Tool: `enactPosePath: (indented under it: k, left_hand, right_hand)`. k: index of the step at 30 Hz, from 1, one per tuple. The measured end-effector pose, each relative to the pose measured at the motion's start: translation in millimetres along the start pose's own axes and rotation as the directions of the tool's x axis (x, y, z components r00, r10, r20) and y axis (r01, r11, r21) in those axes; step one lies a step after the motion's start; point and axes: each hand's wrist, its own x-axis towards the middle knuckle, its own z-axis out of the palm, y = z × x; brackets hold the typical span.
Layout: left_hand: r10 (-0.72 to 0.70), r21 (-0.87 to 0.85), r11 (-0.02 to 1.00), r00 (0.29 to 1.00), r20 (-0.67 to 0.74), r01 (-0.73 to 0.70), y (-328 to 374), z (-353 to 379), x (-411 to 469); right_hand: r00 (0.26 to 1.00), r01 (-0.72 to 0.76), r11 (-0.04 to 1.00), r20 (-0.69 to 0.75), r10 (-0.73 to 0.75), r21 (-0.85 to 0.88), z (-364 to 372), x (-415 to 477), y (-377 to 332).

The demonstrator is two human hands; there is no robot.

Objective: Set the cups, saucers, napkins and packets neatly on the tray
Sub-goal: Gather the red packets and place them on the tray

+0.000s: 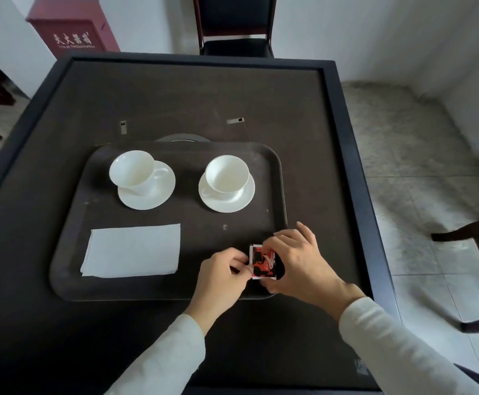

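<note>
Hands first: left hand [223, 270] and right hand [295, 259] both pinched on red packet [262, 262], near right corner of tray [70, 263]. Napkin [132, 250] leftward; cups [132, 169] on saucers [147, 195] beyond. Risk: crooked packet, overhanging rim.

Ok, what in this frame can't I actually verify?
All in the head view:
- How many packets: the left hand and right hand cover the edges; it may be one or a stack.
- Packet print: too small to read.
- Napkin count: the folded layers don't show.
- Tray near right corner: behind the right hand.
- Round dark disc beyond the tray: the rim cuts it off.
</note>
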Motion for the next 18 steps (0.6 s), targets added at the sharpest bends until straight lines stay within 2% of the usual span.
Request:
enactPosePath:
  k: [18]
  left_hand:
    - [0.019,-0.042,0.999,0.999,-0.029,-0.02,-1.9,6.4,3.7]
  right_hand:
    - [0.999,-0.025,1.0,0.025,0.025,-0.013,-5.1,-1.0,-3.3]
